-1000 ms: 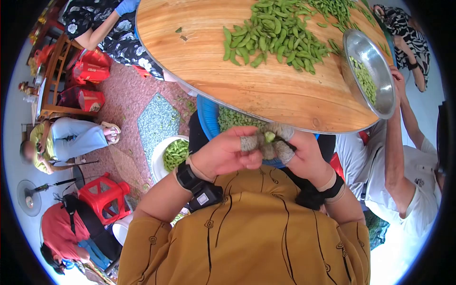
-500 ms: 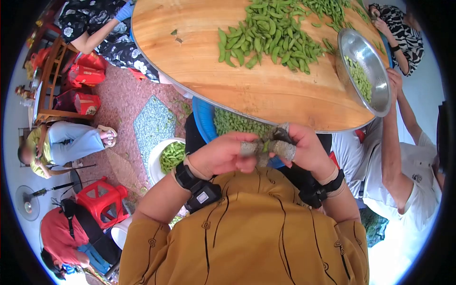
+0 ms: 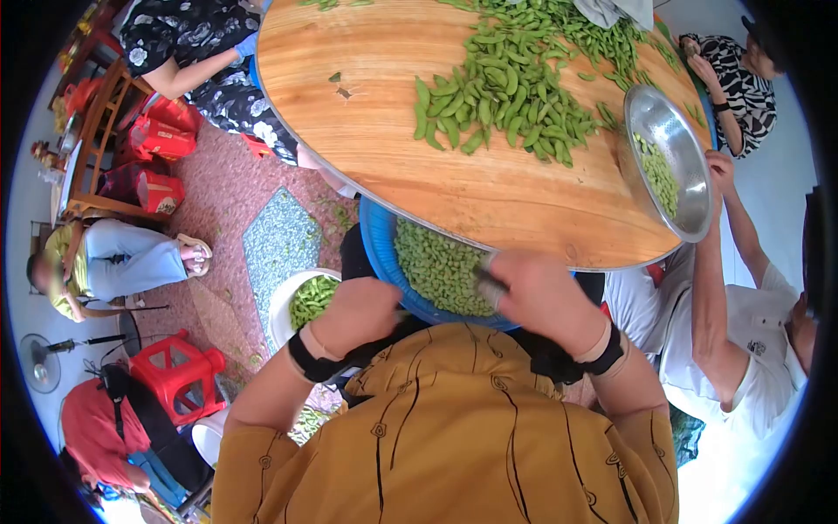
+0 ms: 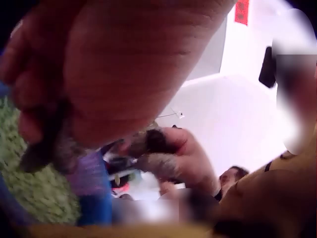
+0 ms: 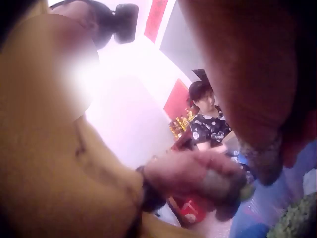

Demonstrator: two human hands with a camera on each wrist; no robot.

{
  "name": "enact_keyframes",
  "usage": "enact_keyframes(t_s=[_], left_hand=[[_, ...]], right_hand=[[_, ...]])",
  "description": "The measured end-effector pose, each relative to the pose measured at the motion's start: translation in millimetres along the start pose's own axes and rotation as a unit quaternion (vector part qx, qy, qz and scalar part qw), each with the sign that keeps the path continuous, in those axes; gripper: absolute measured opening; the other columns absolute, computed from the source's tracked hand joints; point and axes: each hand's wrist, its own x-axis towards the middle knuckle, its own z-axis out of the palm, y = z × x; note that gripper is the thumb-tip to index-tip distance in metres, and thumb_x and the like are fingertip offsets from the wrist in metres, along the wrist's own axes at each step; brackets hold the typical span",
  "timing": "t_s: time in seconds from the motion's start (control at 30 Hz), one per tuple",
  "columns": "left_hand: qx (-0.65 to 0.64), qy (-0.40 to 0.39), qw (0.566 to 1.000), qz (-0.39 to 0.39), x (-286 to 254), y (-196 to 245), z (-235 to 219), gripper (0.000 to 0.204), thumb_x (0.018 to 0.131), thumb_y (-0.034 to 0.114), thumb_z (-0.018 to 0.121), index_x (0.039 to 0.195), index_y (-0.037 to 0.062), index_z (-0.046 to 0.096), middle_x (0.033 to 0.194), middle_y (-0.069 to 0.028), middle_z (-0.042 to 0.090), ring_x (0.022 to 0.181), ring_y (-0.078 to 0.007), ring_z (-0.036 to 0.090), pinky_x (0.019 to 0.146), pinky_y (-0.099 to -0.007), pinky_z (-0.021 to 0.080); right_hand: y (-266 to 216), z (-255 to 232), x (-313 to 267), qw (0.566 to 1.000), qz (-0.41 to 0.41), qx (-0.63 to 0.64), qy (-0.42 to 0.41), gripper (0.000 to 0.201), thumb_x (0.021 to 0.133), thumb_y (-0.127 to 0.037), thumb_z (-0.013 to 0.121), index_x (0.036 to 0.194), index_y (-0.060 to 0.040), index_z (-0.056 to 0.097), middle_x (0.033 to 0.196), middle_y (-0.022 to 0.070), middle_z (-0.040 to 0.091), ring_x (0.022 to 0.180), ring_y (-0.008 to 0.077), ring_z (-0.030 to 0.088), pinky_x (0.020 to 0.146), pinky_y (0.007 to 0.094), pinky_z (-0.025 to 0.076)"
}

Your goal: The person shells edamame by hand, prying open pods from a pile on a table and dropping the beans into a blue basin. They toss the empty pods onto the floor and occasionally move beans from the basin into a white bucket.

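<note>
My left hand, blurred, is left of the blue basin with its fingers curled. In the right wrist view a small green pod shows at the left fingertips. My right hand, also blurred, hangs over the basin's right side. Grey wraps cover some fingers of the right hand, which look bent in the left wrist view; whether they hold anything I cannot tell. Shelled green beans fill much of the basin, which sits at my lap under the table edge.
A round wooden table spreads ahead, bearing a heap of green pods and a tilted metal bowl of beans. A white bucket with pods stands left on the floor. A red stool is farther left. People sit around.
My hands were together over the basin, working at a green pod. They have come apart: the left has gone left and down, while the right stays above the basin.
</note>
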Motion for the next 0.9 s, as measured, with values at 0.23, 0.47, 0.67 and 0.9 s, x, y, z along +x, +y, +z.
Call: enact_keyframes(t_s=[0.23, 0.47, 0.67, 0.9], left_hand=[[0.033, 0.006, 0.996, -0.084, -37, -26, 10, 0.013, 0.070, 0.012, 0.065, 0.080, 0.0035, 0.062, 0.073, -0.0152, 0.061, 0.072, -0.0338, 0.063, 0.061, -0.0415, 0.050], [-0.261, 0.205, 0.943, 0.039, 14, 23, -35, 0.017, 0.082, 0.007, 0.058, 0.097, -0.0005, 0.059, 0.075, -0.0168, 0.060, 0.070, -0.0312, 0.061, 0.061, -0.0349, 0.048], [-0.376, 0.299, 0.875, 0.060, 69, 71, -37, 0.030, 0.087, 0.002, 0.048, 0.115, -0.0014, 0.056, 0.087, -0.0139, 0.064, 0.075, -0.0175, 0.064, 0.067, -0.0278, 0.050], [-0.704, 0.130, 0.697, -0.020, 78, 67, -34, 0.022, 0.091, 0.007, 0.048, 0.110, 0.0008, 0.059, 0.087, -0.0030, 0.063, 0.073, -0.0087, 0.058, 0.066, -0.0227, 0.048]], right_hand=[[52, -12, 94, 0.972, 0.110, -0.045, 0.201, 0.018, 0.078, -0.013, 0.065, 0.084, -0.0009, 0.054, 0.071, 0.0218, 0.061, 0.067, 0.0405, 0.060, 0.062, 0.0473, 0.048], [56, -18, 71, 0.950, 0.185, 0.092, 0.235, 0.021, 0.075, -0.014, 0.068, 0.085, -0.0004, 0.056, 0.072, 0.0144, 0.063, 0.067, 0.0327, 0.063, 0.062, 0.0377, 0.050], [15, -4, 19, 0.933, 0.200, 0.163, 0.252, 0.025, 0.074, -0.010, 0.068, 0.095, -0.0004, 0.060, 0.076, 0.0141, 0.063, 0.070, 0.0298, 0.063, 0.064, 0.0355, 0.050], [5, -7, 0, 0.874, 0.200, 0.421, 0.139, 0.026, 0.087, -0.007, 0.058, 0.112, 0.0003, 0.057, 0.089, 0.0067, 0.066, 0.062, 0.0102, 0.058, 0.055, 0.0245, 0.047]])
